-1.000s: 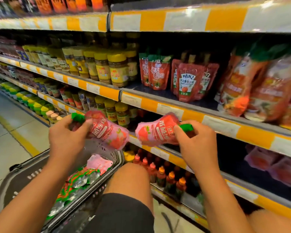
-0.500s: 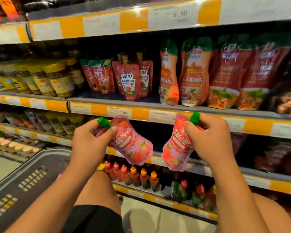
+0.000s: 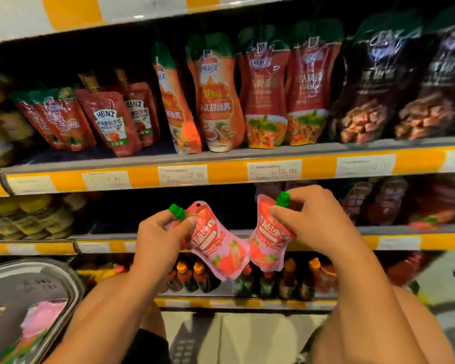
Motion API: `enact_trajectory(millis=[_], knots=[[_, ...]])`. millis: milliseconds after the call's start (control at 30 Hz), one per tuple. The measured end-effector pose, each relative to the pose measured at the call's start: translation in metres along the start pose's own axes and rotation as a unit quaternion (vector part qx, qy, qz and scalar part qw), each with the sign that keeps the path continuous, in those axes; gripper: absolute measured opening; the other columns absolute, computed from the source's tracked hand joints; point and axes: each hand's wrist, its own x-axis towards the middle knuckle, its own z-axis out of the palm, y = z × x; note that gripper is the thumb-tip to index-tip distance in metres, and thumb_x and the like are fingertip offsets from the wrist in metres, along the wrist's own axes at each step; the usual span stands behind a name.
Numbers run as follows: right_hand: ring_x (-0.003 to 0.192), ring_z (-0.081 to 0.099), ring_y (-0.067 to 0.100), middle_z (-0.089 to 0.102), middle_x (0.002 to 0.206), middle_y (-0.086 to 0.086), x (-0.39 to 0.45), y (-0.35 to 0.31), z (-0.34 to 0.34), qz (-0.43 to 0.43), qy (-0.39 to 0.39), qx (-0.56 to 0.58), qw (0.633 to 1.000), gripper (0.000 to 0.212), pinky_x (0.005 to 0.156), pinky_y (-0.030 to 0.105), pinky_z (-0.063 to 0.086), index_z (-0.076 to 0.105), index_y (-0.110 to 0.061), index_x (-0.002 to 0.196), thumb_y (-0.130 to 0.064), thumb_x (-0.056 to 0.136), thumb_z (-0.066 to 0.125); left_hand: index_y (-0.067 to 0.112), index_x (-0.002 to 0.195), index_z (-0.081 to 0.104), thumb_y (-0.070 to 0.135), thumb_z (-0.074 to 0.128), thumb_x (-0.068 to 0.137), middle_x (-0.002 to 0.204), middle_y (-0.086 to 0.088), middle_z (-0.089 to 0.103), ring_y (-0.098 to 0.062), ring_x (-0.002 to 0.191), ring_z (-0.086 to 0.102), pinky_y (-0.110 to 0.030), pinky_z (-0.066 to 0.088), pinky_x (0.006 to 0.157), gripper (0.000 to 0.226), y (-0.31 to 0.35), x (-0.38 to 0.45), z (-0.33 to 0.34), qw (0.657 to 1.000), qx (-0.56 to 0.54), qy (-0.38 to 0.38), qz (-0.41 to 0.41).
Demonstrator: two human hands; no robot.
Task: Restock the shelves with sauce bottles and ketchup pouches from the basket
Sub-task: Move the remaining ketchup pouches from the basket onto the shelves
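Note:
My left hand (image 3: pixel 161 240) grips a pink ketchup pouch (image 3: pixel 218 248) near its green cap, the pouch hanging tilted to the right. My right hand (image 3: pixel 313 222) pinches a second pink ketchup pouch (image 3: pixel 267 245) just below its green cap. The bottom corners of both pouches nearly touch. Both are held in front of the dark middle shelf (image 3: pixel 221 239), below the shelf edge with price tags (image 3: pixel 231 172). The grey basket (image 3: pixel 34 279) sits at lower left with another pink pouch (image 3: pixel 44 317) inside.
The upper shelf holds Heinz pouches (image 3: pixel 111 122), tall red sauce pouches (image 3: pixel 218 101) and dark packs (image 3: pixel 373 95). Small sauce bottles (image 3: pixel 263 279) stand in a row on the lowest shelf. Jars (image 3: pixel 29 216) fill the left of the middle shelf. My knees are at the bottom.
My view has swung right and closer to the shelves. Both hands carried their pouches rightward, now in front of the dark middle-shelf gap; the right pouch hangs more upright.

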Motion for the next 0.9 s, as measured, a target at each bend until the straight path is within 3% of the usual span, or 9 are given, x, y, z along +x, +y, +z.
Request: enact_trajectory(millis=[100,233,367,500,567,633,700,800,900], knots=[[0.064,0.062,0.008,0.067,0.069,-0.005,-0.002,0.024,0.0,0.039,-0.031,0.02,0.999,0.027,0.056,0.036,0.048,0.067,-0.023,0.069,-0.039,0.09,0.074,0.015,0.085,0.075,0.027,0.079,0.091,0.084,-0.01,0.077,-0.023,0.077,0.076,-0.032,0.057,0.061,0.014,-0.01,0.008,0.019,0.998,-0.005,-0.009,-0.054],[0.059,0.059,0.008,0.065,0.065,-0.005,0.005,0.048,0.007,0.12,0.025,0.058,0.991,0.031,0.05,0.028,0.04,0.065,-0.017,0.067,-0.032,0.09,0.077,0.01,0.079,0.073,0.03,0.079,0.091,0.082,-0.015,0.075,-0.022,0.071,0.072,-0.038,0.057,0.063,0.024,-0.017,0.021,0.045,0.995,-0.014,-0.019,-0.102],[0.058,0.055,0.023,0.06,0.064,0.016,0.016,0.059,0.009,0.172,0.125,0.116,0.97,0.044,0.054,0.037,0.043,0.059,0.004,0.069,-0.031,0.084,0.082,0.013,0.076,0.076,0.025,0.078,0.091,0.081,-0.012,0.077,-0.02,0.068,0.073,-0.04,0.06,0.065,0.019,-0.013,0.037,0.068,0.989,-0.032,-0.012,-0.143],[0.065,0.067,0.022,0.068,0.066,0.005,0.028,0.062,0.01,0.211,0.186,0.152,0.947,0.025,0.055,0.036,0.05,0.064,-0.013,0.063,-0.024,0.078,0.082,0.002,0.087,0.07,0.006,0.071,0.09,0.069,-0.012,0.073,-0.025,0.059,0.07,-0.041,0.058,0.061,0.005,-0.004,0.051,0.086,0.983,-0.07,0.01,-0.171],[0.066,0.067,0.022,0.07,0.069,0.003,0.034,0.062,0.01,0.223,0.211,0.175,0.935,0.015,0.056,0.033,0.051,0.069,-0.011,0.07,-0.02,0.077,0.079,0.0,0.089,0.067,-0.003,0.067,0.088,0.065,-0.009,0.071,-0.02,0.054,0.066,-0.039,0.055,0.062,0.003,0.001,0.058,0.091,0.977,-0.089,0.042,-0.189],[0.068,0.068,0.025,0.071,0.073,0.006,0.039,0.06,0.01,0.237,0.246,0.212,0.916,0.008,0.054,0.03,0.049,0.07,-0.007,0.076,-0.014,0.074,0.074,0.001,0.092,0.065,-0.012,0.062,0.086,0.076,-0.013,0.072,-0.016,0.054,0.066,-0.035,0.058,0.058,0.016,0.008,0.066,0.095,0.97,-0.115,0.063,-0.206],[0.071,0.068,0.026,0.072,0.078,0.006,0.043,0.058,0.009,0.244,0.274,0.261,0.893,0.009,0.058,0.033,0.054,0.069,-0.006,0.081,-0.009,0.073,0.07,0.005,0.101,0.065,-0.015,0.062,0.086,0.091,-0.013,0.074,-0.014,0.06,0.07,-0.034,0.061,0.057,0.025,0.013,0.074,0.098,0.967,-0.14,0.077,-0.198],[0.083,0.07,0.021,0.075,0.092,0.0,0.048,0.053,0.009,0.236,0.308,0.319,0.865,0.02,0.074,0.039,0.062,0.073,-0.009,0.094,-0.004,0.075,0.067,0.013,0.121,0.069,-0.002,0.071,0.09,0.105,-0.005,0.078,-0.014,0.081,0.074,-0.034,0.062,0.057,0.034,0.019,0.081,0.101,0.969,-0.172,0.081,-0.159],[0.099,0.068,0.015,0.075,0.109,-0.006,0.052,0.048,0.01,0.218,0.347,0.35,0.843,0.028,0.074,0.018,0.051,0.074,-0.015,0.106,-0.005,0.08,0.069,0.018,0.131,0.067,0.008,0.075,0.09,0.116,-0.002,0.077,-0.019,0.104,0.072,-0.036,0.062,0.064,0.042,0.024,0.085,0.102,0.968,-0.193,0.082,-0.135]])
